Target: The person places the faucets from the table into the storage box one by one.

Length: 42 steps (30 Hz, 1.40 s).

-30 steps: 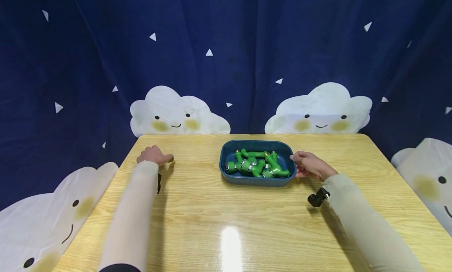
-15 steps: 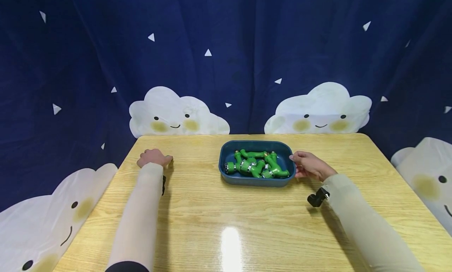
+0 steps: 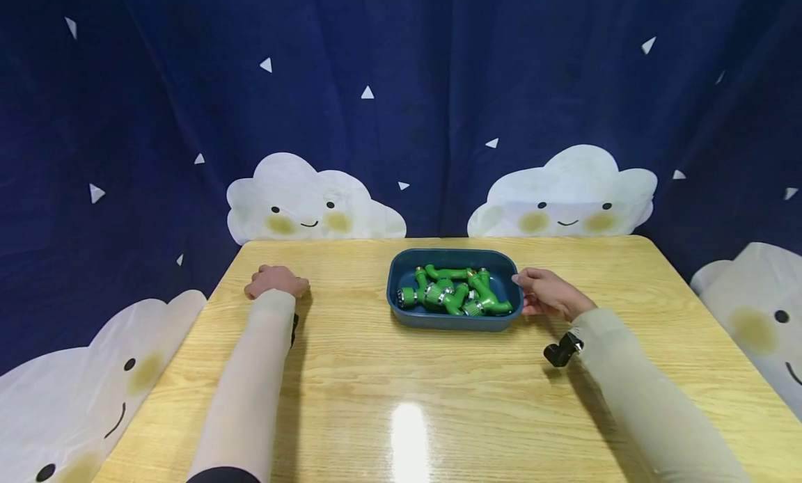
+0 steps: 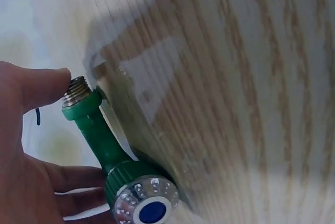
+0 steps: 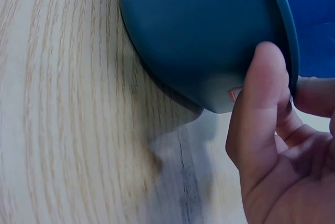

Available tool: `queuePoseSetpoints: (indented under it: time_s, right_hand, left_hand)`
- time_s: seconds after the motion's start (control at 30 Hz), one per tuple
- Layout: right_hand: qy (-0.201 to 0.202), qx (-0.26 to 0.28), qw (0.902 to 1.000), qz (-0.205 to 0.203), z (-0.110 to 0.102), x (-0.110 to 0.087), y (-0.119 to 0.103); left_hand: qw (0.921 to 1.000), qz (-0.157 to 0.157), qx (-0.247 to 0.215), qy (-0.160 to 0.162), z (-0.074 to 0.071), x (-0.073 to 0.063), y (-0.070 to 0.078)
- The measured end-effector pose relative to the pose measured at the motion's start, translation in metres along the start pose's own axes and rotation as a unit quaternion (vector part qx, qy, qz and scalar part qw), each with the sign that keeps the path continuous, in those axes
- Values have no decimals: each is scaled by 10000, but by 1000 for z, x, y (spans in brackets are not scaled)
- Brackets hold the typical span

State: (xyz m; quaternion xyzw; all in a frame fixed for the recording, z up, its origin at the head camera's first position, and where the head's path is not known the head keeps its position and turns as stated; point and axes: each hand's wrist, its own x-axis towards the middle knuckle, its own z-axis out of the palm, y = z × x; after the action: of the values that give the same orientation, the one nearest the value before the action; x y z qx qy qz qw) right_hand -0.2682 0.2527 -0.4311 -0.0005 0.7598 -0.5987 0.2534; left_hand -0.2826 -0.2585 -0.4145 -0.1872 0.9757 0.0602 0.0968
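Observation:
In the left wrist view, my left hand [image 4: 31, 124] grips a green pipe-like fitting [image 4: 99, 137]. Its threaded metal end lies at the thumb tip, and the other fingers pass behind a ribbed collar with a clear, studded round face and blue centre. From the head view this hand [image 3: 276, 281], back upward, hides nearly all of the fitting, low over the table's left side. My right hand [image 3: 551, 291] pinches the right end of a dark blue bin [image 3: 454, 322]; one digit presses the outer wall [image 5: 204, 35]. Several green branched fittings [image 3: 454, 298] with chrome rings lie inside the bin.
The bin stands on a pale wood-grain table [image 3: 351, 385], near its far edge. A dark blue curtain [image 3: 432, 107] with white triangles and smiling clouds hangs behind and along both sides. Black wrist cameras [image 3: 564, 349] are strapped at the sleeves.
My left forearm has shifted a little rightward and the left hand has turned, so less of its fitting shows. My right hand keeps its hold on the bin, which stays in place.

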Motion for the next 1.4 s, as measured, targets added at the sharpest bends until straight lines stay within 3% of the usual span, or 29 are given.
queuePoseSetpoints:
  time_s: [0.13,0.33,0.53,0.87,1.4]
  right_hand:
    - [-3,-37,10000,-36,-1,2,-1]
    - [-39,10,10000,-18,-1,-1,-3]
    - [3,-40,10000,-31,-2,-2,-3]
    - [-39,92,9999,-58,-2,1,0]
    - [-59,86,9999,-36,-2,1,2]
  left_hand:
    - [9999,12,-110,-56,-4,-1,-3]
    - [9991,-57,-273,-314,-3,10,-10]
    - [9988,-96,-305,-381,1,14,-7]
    - [9980,-405,-147,-459,-3,5,4]
    - [9964,-306,-476,-626,-1,4,-1]
